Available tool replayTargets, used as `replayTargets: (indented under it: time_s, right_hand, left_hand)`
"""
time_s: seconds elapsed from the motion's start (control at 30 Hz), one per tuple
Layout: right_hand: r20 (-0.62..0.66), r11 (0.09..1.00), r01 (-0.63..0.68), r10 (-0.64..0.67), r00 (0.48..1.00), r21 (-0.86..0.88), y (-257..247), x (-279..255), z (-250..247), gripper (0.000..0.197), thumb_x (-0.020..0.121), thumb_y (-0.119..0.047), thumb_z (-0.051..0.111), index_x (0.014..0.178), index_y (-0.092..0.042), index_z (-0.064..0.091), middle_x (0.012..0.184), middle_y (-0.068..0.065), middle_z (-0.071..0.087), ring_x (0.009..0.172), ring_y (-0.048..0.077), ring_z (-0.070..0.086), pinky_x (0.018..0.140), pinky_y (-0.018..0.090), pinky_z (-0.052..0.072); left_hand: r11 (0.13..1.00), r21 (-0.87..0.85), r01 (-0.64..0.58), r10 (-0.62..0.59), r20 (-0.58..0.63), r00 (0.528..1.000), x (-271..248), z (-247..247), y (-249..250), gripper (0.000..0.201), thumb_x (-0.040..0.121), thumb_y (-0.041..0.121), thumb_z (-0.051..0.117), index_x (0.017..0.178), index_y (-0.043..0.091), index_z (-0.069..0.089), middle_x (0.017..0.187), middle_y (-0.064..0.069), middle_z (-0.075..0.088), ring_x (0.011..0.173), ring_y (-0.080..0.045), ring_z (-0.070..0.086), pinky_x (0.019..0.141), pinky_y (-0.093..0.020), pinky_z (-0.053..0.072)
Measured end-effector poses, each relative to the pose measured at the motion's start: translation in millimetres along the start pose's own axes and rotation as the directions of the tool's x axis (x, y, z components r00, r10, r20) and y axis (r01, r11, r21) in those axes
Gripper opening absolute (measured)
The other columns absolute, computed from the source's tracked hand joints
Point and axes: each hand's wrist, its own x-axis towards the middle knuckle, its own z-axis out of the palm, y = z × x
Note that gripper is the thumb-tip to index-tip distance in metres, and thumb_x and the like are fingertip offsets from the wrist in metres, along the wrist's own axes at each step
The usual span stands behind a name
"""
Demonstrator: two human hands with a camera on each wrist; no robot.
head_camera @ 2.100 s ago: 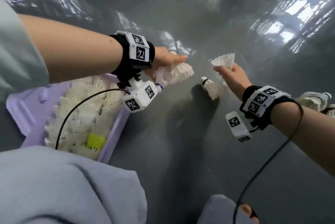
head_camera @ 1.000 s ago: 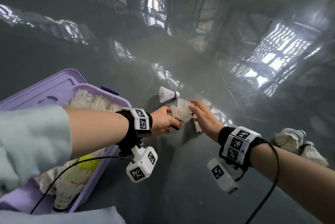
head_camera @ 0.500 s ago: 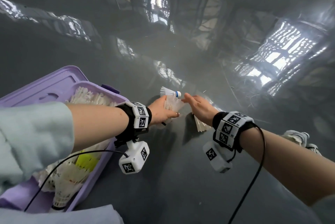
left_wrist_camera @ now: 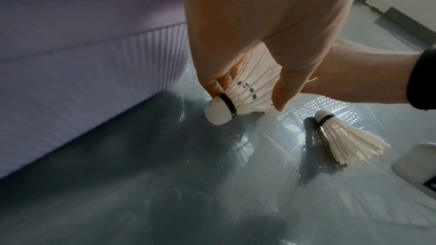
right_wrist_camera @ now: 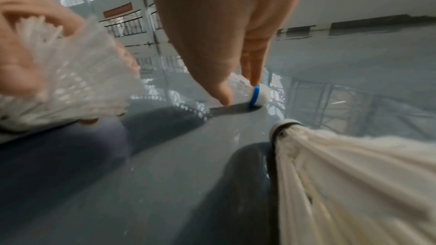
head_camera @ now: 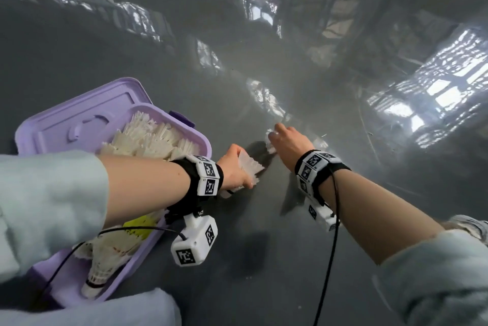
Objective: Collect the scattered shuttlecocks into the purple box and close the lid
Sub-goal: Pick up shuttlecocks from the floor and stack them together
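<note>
Holds, in the left grip [head_camera: 235,167], a black-banded shuttlecock [left_wrist_camera: 245,88], thumb and fingers [left_wrist_camera: 283,90] curled round its white feather skirt, cork end pointing down just above the floor [head_camera: 237,259]. Carries it just beside the ribbed outer wall of the purple box [head_camera: 206,146], not yet over the rim.

Pinches, with the right grip [head_camera: 290,146], a blue-banded shuttlecock [right_wrist_camera: 257,94]: thumb on one side of the skirt, a fingertip [right_wrist_camera: 254,79] on the other, by the blue band. Leaves its cork resting on the glossy grey floor. Reaches farther out than the left, away from the box.

Leaves a third shuttlecock [left_wrist_camera: 339,137], also black-banded, lying on its side on the floor close under the right wrist, touched by neither grip.

Keeps the box open on the floor at the left, its lid [head_camera: 79,119] folded back behind it. Shows inside a heap of white shuttlecocks [head_camera: 148,138] piled up to the rim, and a yellow-green one [head_camera: 140,228] among them toward the near end.

Cannot tell how many fingers sit behind the pinched skirt.
</note>
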Motion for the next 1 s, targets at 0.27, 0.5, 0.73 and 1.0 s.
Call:
replayTargets:
  time_s: [0.27, 0.5, 0.73, 1.0]
  right_hand:
    - [0.187, 0.054, -0.267, 0.58, 0.793, 0.962, 13.6, -33.5, -0.2, 0.034, 0.081, -0.038, 0.069, 0.092, -0.006, 0.066, 0.086, 0.007, 0.064, 0.079, 0.017, 0.06, 0.067, 0.032, 0.048]
    - [0.202, 0.304, -0.349, 0.424, 0.883, 0.887, 7.3, -71.6, 9.1, 0.031, 0.084, -0.042, 0.066, 0.073, -0.013, 0.063, 0.065, -0.004, 0.053, 0.064, 0.013, 0.048, 0.064, 0.027, 0.038]
    - [0.235, 0.276, -0.32, 0.301, 0.924, 0.906, -9.4, -81.6, 1.8, 0.029, 0.097, -0.033, 0.048, 0.099, -0.01, 0.065, 0.072, -0.009, 0.056, 0.067, 0.006, 0.049, 0.067, 0.023, 0.039]
    - [0.023, 0.684, -0.253, 0.326, 0.945, 0.684, 21.2, -98.9, -4.5, 0.063, 0.067, -0.022, 0.043, 0.13, -0.024, 0.047, 0.132, -0.001, 0.05, 0.124, 0.019, 0.042, 0.103, 0.035, 0.033]
  left_hand:
    - [0.997, -0.024, -0.078, 0.079, 0.035, 0.996, 6.4, 11.4, 5.5, 0.056, 0.072, 0.002, 0.078, 0.12, 0.012, 0.05, 0.109, -0.007, 0.061, 0.095, -0.02, 0.058, 0.081, -0.027, 0.047]
    - [0.99, -0.011, -0.142, 0.142, 0.097, 0.985, 7.5, 29.1, 18.7, 0.065, 0.073, 0.003, 0.077, 0.128, 0.014, 0.043, 0.1, -0.011, 0.066, 0.082, -0.021, 0.062, 0.078, -0.032, 0.051]
    - [0.971, -0.007, -0.241, 0.238, 0.17, 0.956, -4.2, 21.4, 20.6, 0.097, 0.079, 0.003, 0.07, 0.151, 0.031, 0.011, 0.088, 0.0, 0.058, 0.071, -0.011, 0.057, 0.059, -0.007, 0.045]
    - [0.956, 0.103, -0.276, 0.264, 0.117, 0.957, 1.3, 15.8, 17.5, 0.062, 0.079, 0.018, 0.07, 0.131, 0.026, 0.037, 0.108, -0.001, 0.06, 0.099, -0.022, 0.058, 0.084, -0.026, 0.043]
